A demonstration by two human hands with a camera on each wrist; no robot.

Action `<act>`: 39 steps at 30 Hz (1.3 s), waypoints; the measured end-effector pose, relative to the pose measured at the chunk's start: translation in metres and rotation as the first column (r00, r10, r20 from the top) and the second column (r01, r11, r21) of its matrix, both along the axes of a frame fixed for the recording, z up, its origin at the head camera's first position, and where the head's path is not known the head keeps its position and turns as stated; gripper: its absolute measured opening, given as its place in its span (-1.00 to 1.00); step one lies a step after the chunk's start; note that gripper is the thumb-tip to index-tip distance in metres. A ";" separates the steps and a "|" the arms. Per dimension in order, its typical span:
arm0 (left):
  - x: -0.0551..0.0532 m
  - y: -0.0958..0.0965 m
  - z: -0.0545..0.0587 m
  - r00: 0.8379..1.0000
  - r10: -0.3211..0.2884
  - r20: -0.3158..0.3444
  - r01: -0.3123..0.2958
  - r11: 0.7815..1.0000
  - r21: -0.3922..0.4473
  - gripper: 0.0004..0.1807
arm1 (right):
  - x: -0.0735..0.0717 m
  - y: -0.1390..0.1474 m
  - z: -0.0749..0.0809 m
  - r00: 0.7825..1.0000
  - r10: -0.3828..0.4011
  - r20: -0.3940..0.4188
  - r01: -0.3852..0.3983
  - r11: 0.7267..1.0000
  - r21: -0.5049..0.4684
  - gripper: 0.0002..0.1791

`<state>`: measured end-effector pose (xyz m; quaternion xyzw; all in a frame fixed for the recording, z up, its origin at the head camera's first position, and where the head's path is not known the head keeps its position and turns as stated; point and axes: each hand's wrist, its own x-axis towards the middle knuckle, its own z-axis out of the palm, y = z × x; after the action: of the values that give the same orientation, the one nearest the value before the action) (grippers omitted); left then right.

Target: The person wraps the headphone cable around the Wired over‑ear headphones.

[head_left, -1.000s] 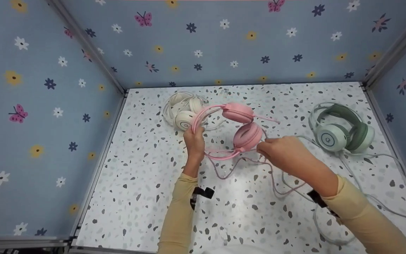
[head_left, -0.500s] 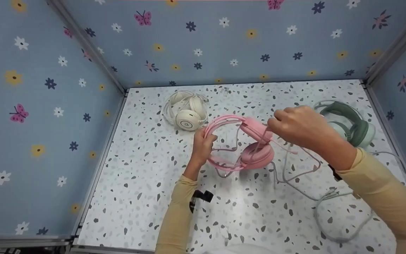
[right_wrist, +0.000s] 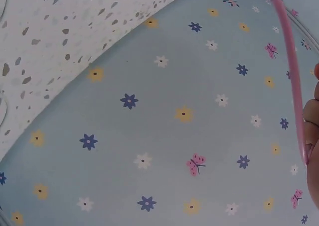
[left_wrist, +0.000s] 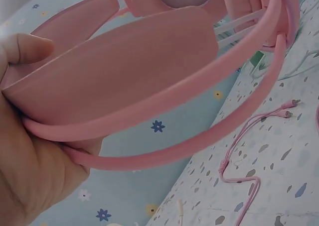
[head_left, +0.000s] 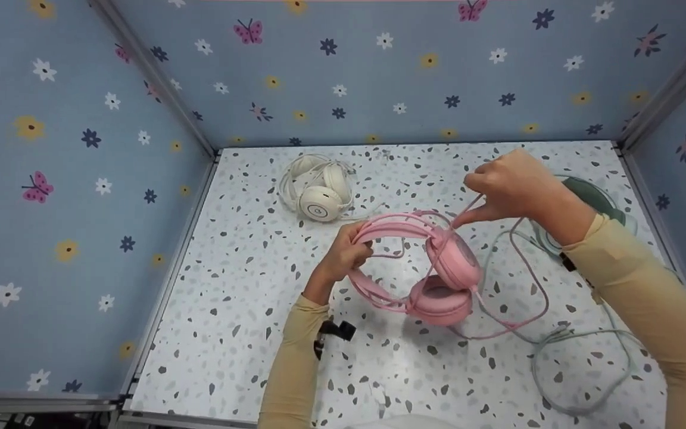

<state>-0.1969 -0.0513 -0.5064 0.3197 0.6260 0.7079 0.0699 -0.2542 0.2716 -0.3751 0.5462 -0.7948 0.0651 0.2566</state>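
Observation:
A pair of pink headphones (head_left: 459,262) is held above the table, its two ear cups toward the right. My left hand (head_left: 343,253) grips the headband at its middle; close up in the left wrist view, the thumb lies over the padded band (left_wrist: 124,71). To the upper right, my right hand (head_left: 515,185) holds the headphones' pink cable (right_wrist: 294,71), fingers curled and thumb pointing down toward the cups. One strand crosses in front of the upper cup. Two small pink plugs (left_wrist: 289,109) lie on the table in the left wrist view.
White headphones (head_left: 322,202) with a coiled cable rest at the back left. Green headphones (head_left: 590,193) stand at the right, partly hidden by my right arm. Their pale green cable (head_left: 575,411) loops across the table's right side. Patterned blue panels (head_left: 379,71) wall the speckled table.
The pink headphones have moved right and toward me, and the cups have turned. My right hand has risen away from beside the lower cup, drawing the pink cable up.

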 end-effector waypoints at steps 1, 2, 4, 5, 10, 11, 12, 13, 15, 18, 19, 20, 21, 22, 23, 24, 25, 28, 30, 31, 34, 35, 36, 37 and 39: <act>-0.001 -0.002 0.000 1.000 -0.014 -0.006 0.014 1.000 0.000 -0.85 | -0.002 0.002 -0.002 1.000 0.000 -0.005 0.000 1.000 0.013 -0.27; -0.002 -0.004 0.000 1.000 -0.023 -0.012 0.023 1.000 0.000 -0.81 | -0.003 0.004 -0.003 1.000 -0.008 -0.006 0.008 1.000 0.026 -0.27; -0.004 -0.009 0.001 0.999 -0.044 -0.009 0.044 0.999 0.013 -0.73 | -0.005 0.009 -0.005 0.999 -0.043 0.014 0.042 0.997 0.060 -0.29; -0.005 -0.011 0.001 0.999 -0.055 -0.002 0.055 0.998 0.027 -0.71 | -0.006 0.011 -0.005 0.998 -0.062 0.028 0.060 0.996 0.068 -0.30; -0.008 -0.014 -0.001 0.986 -0.155 0.065 0.148 0.984 0.096 -0.76 | -0.012 0.014 -0.008 0.996 -0.090 0.025 0.089 0.995 0.047 -0.28; -0.009 -0.013 -0.002 0.980 -0.184 0.076 0.176 0.979 0.106 -0.77 | -0.013 0.012 -0.008 0.997 -0.076 0.008 0.076 0.996 0.037 -0.27; -0.009 -0.013 -0.003 0.971 -0.219 0.095 0.207 0.971 0.122 -0.76 | -0.014 0.010 -0.008 0.998 -0.064 -0.007 0.064 0.998 0.029 -0.27; -0.010 -0.012 -0.004 0.961 -0.252 0.111 0.236 0.962 0.141 -0.74 | -0.016 0.008 -0.008 0.998 -0.060 -0.012 0.060 0.998 0.023 -0.26; -0.009 -0.013 -0.006 0.937 -0.317 0.148 0.285 0.937 0.201 -0.68 | -0.018 0.006 -0.007 0.997 -0.071 0.010 0.071 0.997 -0.007 -0.27; -0.008 -0.017 -0.009 0.894 -0.406 0.192 0.335 0.887 0.318 -0.59 | -0.019 0.008 -0.007 0.977 -0.133 0.165 0.146 0.986 -0.075 -0.32; -0.007 -0.018 -0.009 0.881 -0.430 0.200 0.346 0.871 0.349 -0.57 | -0.019 0.009 -0.008 0.957 -0.153 0.246 0.182 0.978 -0.103 -0.34; -0.006 -0.019 -0.009 0.866 -0.454 0.207 0.358 0.854 0.378 -0.55 | -0.018 0.009 -0.009 0.929 -0.169 0.330 0.221 0.967 -0.125 -0.36; -0.006 -0.019 -0.010 0.853 -0.477 0.212 0.369 0.838 0.402 -0.53 | -0.017 0.009 -0.012 0.894 -0.181 0.411 0.259 0.956 -0.142 -0.37; -0.006 -0.020 -0.009 0.841 -0.497 0.214 0.379 0.823 0.422 -0.52 | -0.016 0.008 -0.015 0.856 -0.185 0.483 0.288 0.946 -0.150 -0.38; -0.006 -0.020 -0.009 0.832 -0.511 0.215 0.386 0.812 0.439 -0.53 | -0.016 0.007 -0.019 0.819 -0.187 0.543 0.315 0.937 -0.153 -0.39; -0.006 -0.019 -0.009 0.825 -0.524 0.214 0.391 0.801 0.454 -0.54 | -0.016 0.005 -0.024 0.781 -0.190 0.595 0.341 0.928 -0.151 -0.39; -0.006 -0.019 -0.008 0.818 -0.535 0.212 0.395 0.790 0.469 -0.55 | -0.017 0.002 -0.029 0.747 -0.191 0.637 0.361 0.921 -0.147 -0.40; -0.008 -0.018 -0.007 0.814 -0.547 0.196 0.396 0.769 0.501 -0.61 | -0.025 -0.009 -0.050 0.660 -0.201 0.724 0.411 0.903 -0.124 -0.39; -0.009 -0.017 -0.007 0.815 -0.549 0.187 0.393 0.760 0.517 -0.63 | -0.033 -0.015 -0.067 0.586 -0.187 0.788 0.437 0.892 -0.114 -0.39; -0.010 -0.017 -0.007 0.818 -0.548 0.177 0.391 0.754 0.528 -0.60 | -0.037 -0.018 -0.077 0.546 -0.164 0.822 0.440 0.891 -0.115 -0.39; -0.011 -0.016 -0.010 0.814 -0.563 0.144 0.380 0.702 0.602 -0.69 | -0.042 -0.024 -0.108 0.353 -0.005 0.936 0.449 0.878 -0.165 -0.42; -0.011 -0.015 -0.012 0.810 -0.572 0.133 0.373 0.677 0.634 -0.73 | -0.041 -0.026 -0.117 0.267 0.075 0.961 0.443 0.876 -0.191 -0.44; -0.011 -0.015 -0.014 0.806 -0.579 0.120 0.367 0.649 0.666 -0.76 | -0.038 -0.028 -0.126 0.175 0.145 0.974 0.443 0.872 -0.209 -0.47; -0.011 -0.015 -0.016 0.804 -0.585 0.110 0.358 0.623 0.696 -0.79 | -0.035 -0.030 -0.135 0.087 0.211 0.974 0.453 0.862 -0.227 -0.50; -0.012 -0.016 -0.019 0.797 -0.596 0.103 0.327 0.568 0.755 -0.76 | -0.028 -0.034 -0.152 -0.051 0.313 0.948 0.502 0.829 -0.247 -0.59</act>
<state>-0.2086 -0.0674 -0.5255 0.3459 0.1763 0.8905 0.2372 -0.2822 0.2376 -0.5267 0.1638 -0.7069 0.6401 -0.2523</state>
